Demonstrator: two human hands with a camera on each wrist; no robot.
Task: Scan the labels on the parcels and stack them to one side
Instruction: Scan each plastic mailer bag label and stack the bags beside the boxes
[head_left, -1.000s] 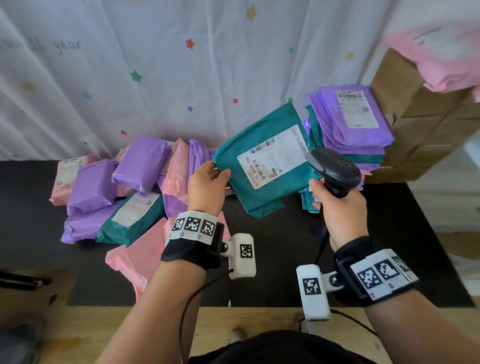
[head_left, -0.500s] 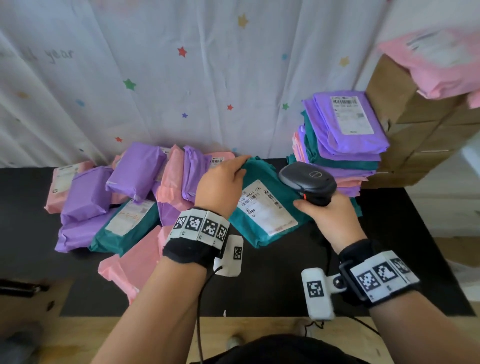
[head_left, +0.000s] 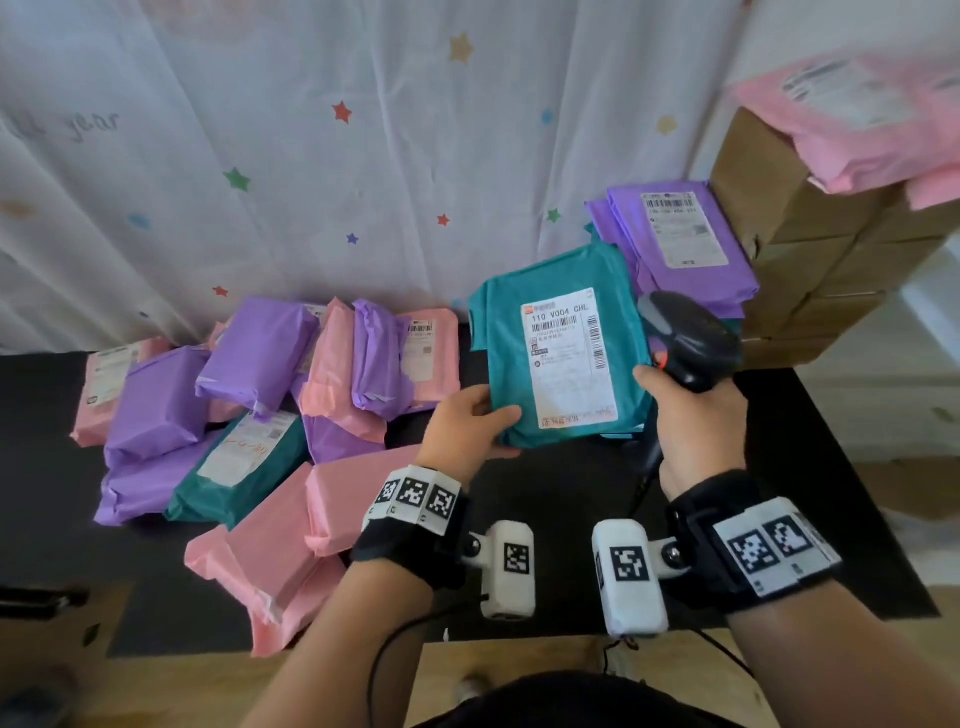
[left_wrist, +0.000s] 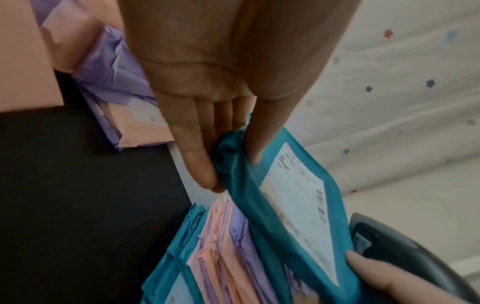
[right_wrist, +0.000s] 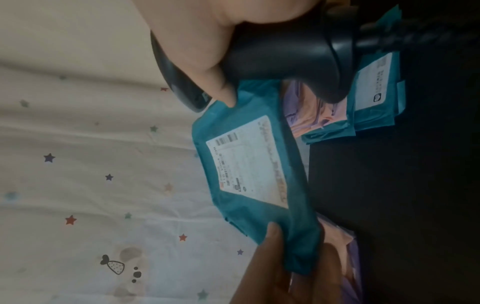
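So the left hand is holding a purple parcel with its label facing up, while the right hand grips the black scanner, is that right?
Not quite: the parcel in the left hand is teal, not purple, as the head view shows. Its label does face up, and the right hand grips the black scanner.

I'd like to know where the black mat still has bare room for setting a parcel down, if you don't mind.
Bare black mat shows between the loose pile and the stack, under the held teal parcel, and along the right edge. The left half is crowded with overlapping parcels.
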